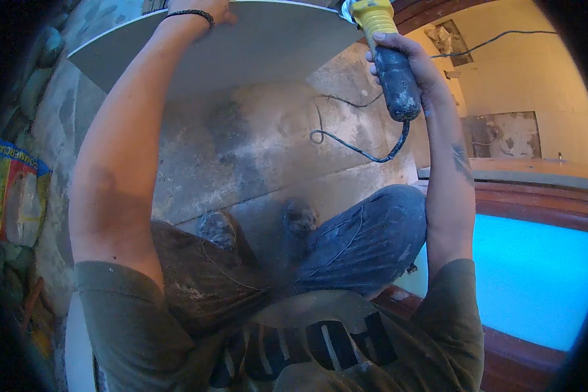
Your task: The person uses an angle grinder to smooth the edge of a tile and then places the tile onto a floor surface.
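Note:
My right hand (408, 62) is wrapped round the black rear body of a yellow-and-black angle grinder (398, 85). The grinder's head reaches the top edge of the picture, by the right corner of a large flat grey panel (261, 46) with a pale edge. A dark power cord (372, 157) leaves the tool's lower end and loops over the floor. At the top, my left hand (206, 8) grips the panel's upper edge, a digit showing over the near face; the picture cuts off the rest. The grinder's disc cannot be made out.
Below the panel lies a dusty concrete floor (242, 150), with my bent legs over its near part. A colourful plastic bag (23, 196) and stones stand along the left. To the right are a reddish-brown frame (536, 206) and a bright blue pane (536, 274).

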`<control>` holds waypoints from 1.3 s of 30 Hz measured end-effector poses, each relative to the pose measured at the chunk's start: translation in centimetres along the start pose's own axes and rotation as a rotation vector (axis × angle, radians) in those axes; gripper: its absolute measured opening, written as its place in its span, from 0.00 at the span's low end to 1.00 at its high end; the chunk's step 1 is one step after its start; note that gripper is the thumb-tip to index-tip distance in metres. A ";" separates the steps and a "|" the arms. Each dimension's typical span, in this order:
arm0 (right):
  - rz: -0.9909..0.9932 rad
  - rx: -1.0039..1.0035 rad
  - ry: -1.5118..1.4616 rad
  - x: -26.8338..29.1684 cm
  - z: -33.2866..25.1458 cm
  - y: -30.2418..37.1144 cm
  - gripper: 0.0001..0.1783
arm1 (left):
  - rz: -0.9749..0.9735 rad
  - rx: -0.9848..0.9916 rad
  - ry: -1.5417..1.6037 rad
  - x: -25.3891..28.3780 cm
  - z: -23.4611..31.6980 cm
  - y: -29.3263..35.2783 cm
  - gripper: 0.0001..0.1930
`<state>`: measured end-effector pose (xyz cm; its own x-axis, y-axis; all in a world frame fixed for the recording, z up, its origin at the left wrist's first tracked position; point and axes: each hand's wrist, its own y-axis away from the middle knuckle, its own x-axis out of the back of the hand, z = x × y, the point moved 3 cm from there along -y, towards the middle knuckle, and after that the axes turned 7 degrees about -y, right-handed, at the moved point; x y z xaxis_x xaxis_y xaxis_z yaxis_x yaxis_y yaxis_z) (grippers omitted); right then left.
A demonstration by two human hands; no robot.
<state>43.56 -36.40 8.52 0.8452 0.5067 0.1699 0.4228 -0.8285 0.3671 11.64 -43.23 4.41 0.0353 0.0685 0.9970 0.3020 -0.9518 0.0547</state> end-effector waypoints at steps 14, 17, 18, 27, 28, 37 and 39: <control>0.032 0.045 -0.029 0.0 -0.8 1.1 0.27 | 0.048 -0.011 -0.012 0.7 0.6 0.2 0.22; -0.009 0.011 -0.046 0.6 -0.5 1.0 0.27 | 0.066 -0.018 -0.020 0.8 1.2 0.0 0.22; 0.011 0.001 -0.041 0.6 -0.5 1.2 0.27 | 0.065 -0.018 -0.021 0.7 1.3 0.0 0.22; 0.014 0.030 -0.056 0.5 -0.5 1.3 0.27 | 0.053 -0.030 -0.023 0.4 1.6 -0.6 0.23; 0.020 0.050 -0.044 0.3 -0.6 1.3 0.26 | 0.056 -0.027 -0.018 0.4 1.5 -0.6 0.23; -0.026 0.033 -0.071 1.1 -0.6 0.7 0.26 | 0.048 -0.032 -0.032 0.9 1.7 -0.7 0.24; -0.020 0.021 -0.084 1.2 -0.6 0.7 0.26 | 0.057 -0.037 -0.042 1.2 1.6 -0.3 0.24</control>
<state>44.64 -36.26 9.56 0.8605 0.5023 0.0852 0.4462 -0.8237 0.3500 13.13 -42.40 5.48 0.0913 0.0259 0.9955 0.2634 -0.9647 0.0010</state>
